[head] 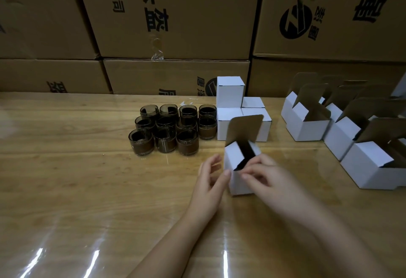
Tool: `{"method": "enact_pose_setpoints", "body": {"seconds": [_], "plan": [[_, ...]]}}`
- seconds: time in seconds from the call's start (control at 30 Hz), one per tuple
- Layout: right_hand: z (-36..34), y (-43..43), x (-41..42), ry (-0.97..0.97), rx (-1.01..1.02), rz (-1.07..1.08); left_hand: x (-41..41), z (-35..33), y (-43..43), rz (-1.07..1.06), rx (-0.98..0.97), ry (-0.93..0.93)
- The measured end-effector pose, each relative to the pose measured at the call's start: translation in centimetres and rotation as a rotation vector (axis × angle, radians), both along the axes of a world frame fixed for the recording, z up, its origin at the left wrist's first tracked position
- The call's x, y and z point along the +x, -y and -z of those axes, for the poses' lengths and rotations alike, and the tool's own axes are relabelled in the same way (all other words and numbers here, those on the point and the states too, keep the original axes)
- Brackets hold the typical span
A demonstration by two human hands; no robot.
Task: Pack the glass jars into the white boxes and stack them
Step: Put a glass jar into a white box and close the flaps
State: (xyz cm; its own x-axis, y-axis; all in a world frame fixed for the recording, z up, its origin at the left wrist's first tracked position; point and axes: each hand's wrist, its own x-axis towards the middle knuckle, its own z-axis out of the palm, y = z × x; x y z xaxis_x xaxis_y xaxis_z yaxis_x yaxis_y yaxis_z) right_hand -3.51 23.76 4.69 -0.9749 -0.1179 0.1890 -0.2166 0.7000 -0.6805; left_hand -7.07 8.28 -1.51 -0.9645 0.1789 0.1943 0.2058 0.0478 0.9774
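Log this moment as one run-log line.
left hand: thumb on open white cardboard box | right hand: pinches its near edge | brown glass jars: unpacked, grouped left | closed white boxes: stacked behind

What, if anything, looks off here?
Nothing spilled or damaged. Jars stand upright in rows; closed boxes sit square. Only oddity: crumpled clear tape hanging loose off the carton behind the jars.
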Motion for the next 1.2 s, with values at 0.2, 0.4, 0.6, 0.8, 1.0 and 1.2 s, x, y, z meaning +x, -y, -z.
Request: {"method": "enact_pose_setpoints", "body": {"seconds": [0.2,0.4,0.6,0.8,1.0,1.2], "plan": [[0.0,2.0,1.2,0.089,-0.005,-0.248,-0.1,0.3,0.4,-0.033,0.051,-0.048],[-0.8,1.0,1.2,-0.094,-0.235,0.005,-0.4,0.5,0.5,0.041,0.079,0.018],[1.0,0.2,0.1,-0.172,-0.036,0.333,-0.4,0.6,0.0,0.020,0.057,0.020],[1.9,0.0,-0.6,0.020,-0.036,0.283,-0.5,0.5,-0.1,-0.073,0.044,-0.001],[1.9,0.1,-0.4,0.000,0.018,0.268,-0.3,0.6,0.0,-0.108,-0.038,-0.042],[2.2,0.3,-0.5,-0.012,0.070,0.283,-0.2,0.8,0.1,-0.156,-0.114,-0.099]]}}
